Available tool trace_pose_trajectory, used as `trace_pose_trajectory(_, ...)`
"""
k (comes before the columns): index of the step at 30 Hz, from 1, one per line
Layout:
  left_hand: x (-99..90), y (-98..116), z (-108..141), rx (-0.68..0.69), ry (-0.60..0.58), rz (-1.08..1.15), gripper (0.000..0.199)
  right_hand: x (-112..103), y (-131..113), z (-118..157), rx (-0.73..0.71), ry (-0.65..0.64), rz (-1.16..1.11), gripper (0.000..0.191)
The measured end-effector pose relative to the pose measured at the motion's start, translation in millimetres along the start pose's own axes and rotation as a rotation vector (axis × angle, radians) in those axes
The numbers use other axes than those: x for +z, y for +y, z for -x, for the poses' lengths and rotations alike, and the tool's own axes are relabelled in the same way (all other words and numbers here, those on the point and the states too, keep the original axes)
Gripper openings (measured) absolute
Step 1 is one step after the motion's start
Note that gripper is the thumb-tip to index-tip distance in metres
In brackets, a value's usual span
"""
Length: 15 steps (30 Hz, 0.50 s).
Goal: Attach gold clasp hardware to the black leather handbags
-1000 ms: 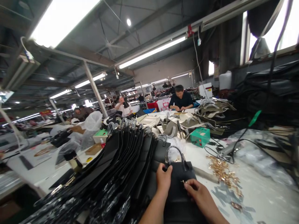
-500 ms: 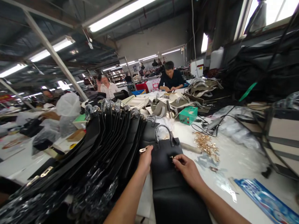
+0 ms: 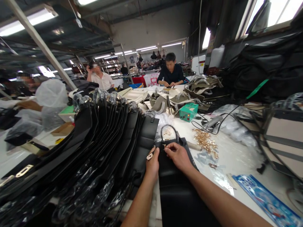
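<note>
A black leather bag panel (image 3: 180,186) lies before me, its looped handle (image 3: 169,127) wrapped in clear plastic at the far end. My left hand (image 3: 152,162) grips the panel's left edge near the top, thumb on its face. Beside those fingers shows a gold lock plate (image 3: 149,156); whether it is attached to the panel I cannot tell. Between thumb and forefinger my right hand (image 3: 178,155) pinches a small gold metal fitting (image 3: 165,146), held at the panel just below the handle.
Stacked black bag panels (image 3: 106,135) with plastic-wrapped handles fill the left. On the right are loose gold fittings (image 3: 204,140), a green control box (image 3: 188,112) with cables, and a blue printed packet (image 3: 265,198). Across the table sits a person in dark clothing (image 3: 170,74).
My right hand has brought the gold fitting up and left, from the panel's middle to just under the handle. The left hand has shifted slightly right, and the view has turned a little.
</note>
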<state>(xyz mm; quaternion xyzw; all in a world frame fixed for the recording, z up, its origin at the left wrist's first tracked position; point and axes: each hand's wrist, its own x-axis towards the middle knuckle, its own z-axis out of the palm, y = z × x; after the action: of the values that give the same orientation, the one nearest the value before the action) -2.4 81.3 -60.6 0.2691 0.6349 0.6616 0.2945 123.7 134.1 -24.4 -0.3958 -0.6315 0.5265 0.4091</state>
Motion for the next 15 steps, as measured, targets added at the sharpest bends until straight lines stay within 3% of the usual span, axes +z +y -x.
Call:
trace_pose_trajectory(5, -6.2, -4.5, -5.6, 0.075, -0.056, -0.091, 0.037, 6.6, 8.8, 1.3, 0.037, -0.024, -0.019, 0.025)
trace_pose_trajectory(15, -6.3, 13.5, -2.5, 0.244, -0.119, -0.23, 0.031, 13.1, 4.7, 7.1, -0.069, 0.066, 0.172, 0.014)
